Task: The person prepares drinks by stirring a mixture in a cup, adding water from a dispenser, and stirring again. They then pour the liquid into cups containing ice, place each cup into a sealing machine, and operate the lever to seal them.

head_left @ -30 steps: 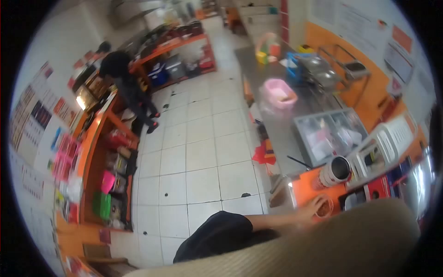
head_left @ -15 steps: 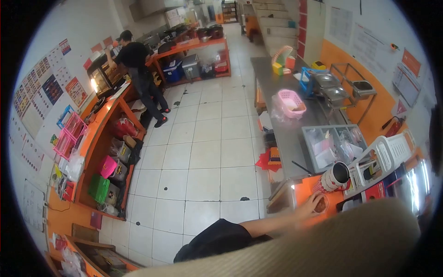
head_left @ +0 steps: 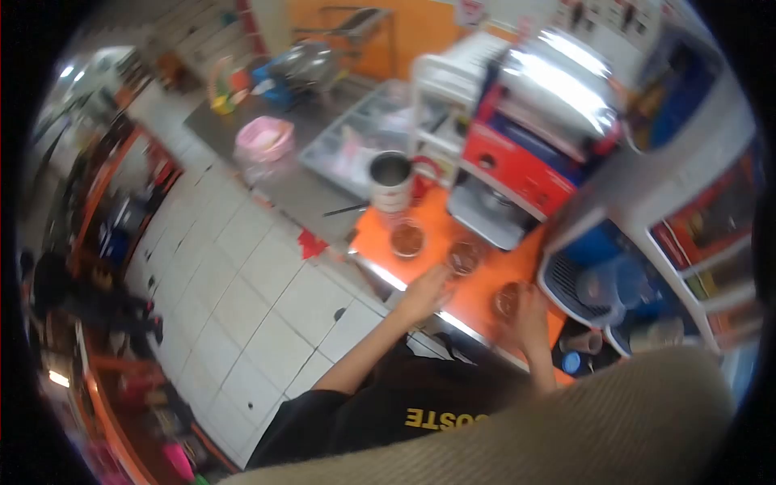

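Three clear cups with brown contents stand on the orange counter (head_left: 485,311). The left cup (head_left: 406,239) stands apart from both hands. My left hand (head_left: 426,293) has its fingertips at the near side of the middle cup (head_left: 463,259) and appears to grip it. Around the right side of the right cup (head_left: 508,301) is my right hand (head_left: 529,319), somewhat blurred, its fingers curled against the cup. Behind the left cup rises a tall patterned canister (head_left: 391,184), open at the top.
A red and silver machine (head_left: 517,170) stands behind the cups. To the right are a dark basket (head_left: 566,283) and a blue lid (head_left: 571,362). A grey divided tray (head_left: 331,153) and a pink basket (head_left: 265,139) sit on the metal table. A person (head_left: 65,291) stands far left.
The view has swung right and down, bringing all three cups and my right hand into sight. My left hand has moved from the cup near the canister to the middle cup.
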A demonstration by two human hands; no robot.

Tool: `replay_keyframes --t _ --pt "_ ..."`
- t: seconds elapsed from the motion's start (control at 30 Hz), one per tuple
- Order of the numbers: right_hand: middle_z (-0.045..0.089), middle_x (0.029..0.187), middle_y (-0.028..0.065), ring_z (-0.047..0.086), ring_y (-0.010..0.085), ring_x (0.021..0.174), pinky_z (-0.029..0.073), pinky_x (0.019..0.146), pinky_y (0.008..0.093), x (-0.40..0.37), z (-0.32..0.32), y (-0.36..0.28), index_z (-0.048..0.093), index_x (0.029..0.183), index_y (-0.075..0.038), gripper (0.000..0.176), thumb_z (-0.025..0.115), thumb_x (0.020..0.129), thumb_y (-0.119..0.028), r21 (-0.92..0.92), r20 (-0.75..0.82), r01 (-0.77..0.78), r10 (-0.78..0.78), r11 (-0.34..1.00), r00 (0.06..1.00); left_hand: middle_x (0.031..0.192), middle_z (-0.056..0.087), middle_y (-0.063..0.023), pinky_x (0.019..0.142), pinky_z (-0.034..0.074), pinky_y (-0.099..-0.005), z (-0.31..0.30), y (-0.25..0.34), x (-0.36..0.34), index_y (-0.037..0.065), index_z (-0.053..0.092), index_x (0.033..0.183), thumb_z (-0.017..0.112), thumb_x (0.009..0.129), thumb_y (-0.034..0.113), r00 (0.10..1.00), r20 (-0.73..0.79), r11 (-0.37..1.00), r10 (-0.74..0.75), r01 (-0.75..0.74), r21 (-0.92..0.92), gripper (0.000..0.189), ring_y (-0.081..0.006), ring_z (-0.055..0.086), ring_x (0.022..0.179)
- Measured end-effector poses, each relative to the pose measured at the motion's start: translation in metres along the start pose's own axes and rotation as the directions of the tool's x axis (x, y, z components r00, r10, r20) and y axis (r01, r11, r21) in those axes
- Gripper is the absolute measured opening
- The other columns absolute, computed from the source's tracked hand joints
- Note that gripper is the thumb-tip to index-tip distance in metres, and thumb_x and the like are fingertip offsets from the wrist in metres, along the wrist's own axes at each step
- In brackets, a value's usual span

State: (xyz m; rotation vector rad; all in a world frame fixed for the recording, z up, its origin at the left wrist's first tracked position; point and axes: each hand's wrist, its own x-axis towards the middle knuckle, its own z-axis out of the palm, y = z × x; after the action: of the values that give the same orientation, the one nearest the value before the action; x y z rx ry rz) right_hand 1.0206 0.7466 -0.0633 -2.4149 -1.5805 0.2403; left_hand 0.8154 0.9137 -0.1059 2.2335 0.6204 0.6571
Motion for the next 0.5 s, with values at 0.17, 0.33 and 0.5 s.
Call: replay_keyframes --t 0.17,0.33,0.5 --pt "0.039 0.131 0.025 0.041 0.0432 0.121 0.04 0.1 0.0464 0.008 -0.011 -0.005 0.033 0.138 -0.001 0.094 0.083 0.061 -0.024 0.116 -0.015 0.064 -0.062 0.991 0.998 0.121 0.046 -0.0189 0.095 0.041 -0.0436 -0.002 0.02 0.035 0.0 0.042 0.127 0.076 0.072 0.025 0.988 -0.122 0.989 0.09 -0.074 0.129 0.069 -0.0378 0.045 0.113" --pt "0.042 0.126 0.0218 0.046 0.0402 0.114 0.044 0.095 0.0441 0.01 0.0 0.005 0.039 0.133 0.003 0.086 0.082 0.063 -0.021 0.121 -0.076 -0.009 0.018 0.993 0.997 0.126 0.043 -0.0227 0.099 0.038 -0.0466 0.001 0.018 0.066 -0.006 0.033 0.134 0.087 0.054 0.031 0.998 -0.066 0.932 0.011 0.014 0.363 0.103 -0.0379 0.042 0.117" --pt "0.043 0.124 0.0211 0.047 0.0392 0.113 0.045 0.094 0.0433 -0.01 -0.004 0.018 0.042 0.131 0.003 0.082 0.082 0.062 -0.017 0.145 -0.132 -0.109 0.129 0.983 0.983 0.124 0.046 -0.0226 0.096 0.042 -0.0443 0.012 0.006 0.076 -0.007 0.04 0.128 0.084 0.059 0.028 0.996 0.021 0.933 -0.088 0.075 0.353 0.089 -0.0384 0.045 0.115"
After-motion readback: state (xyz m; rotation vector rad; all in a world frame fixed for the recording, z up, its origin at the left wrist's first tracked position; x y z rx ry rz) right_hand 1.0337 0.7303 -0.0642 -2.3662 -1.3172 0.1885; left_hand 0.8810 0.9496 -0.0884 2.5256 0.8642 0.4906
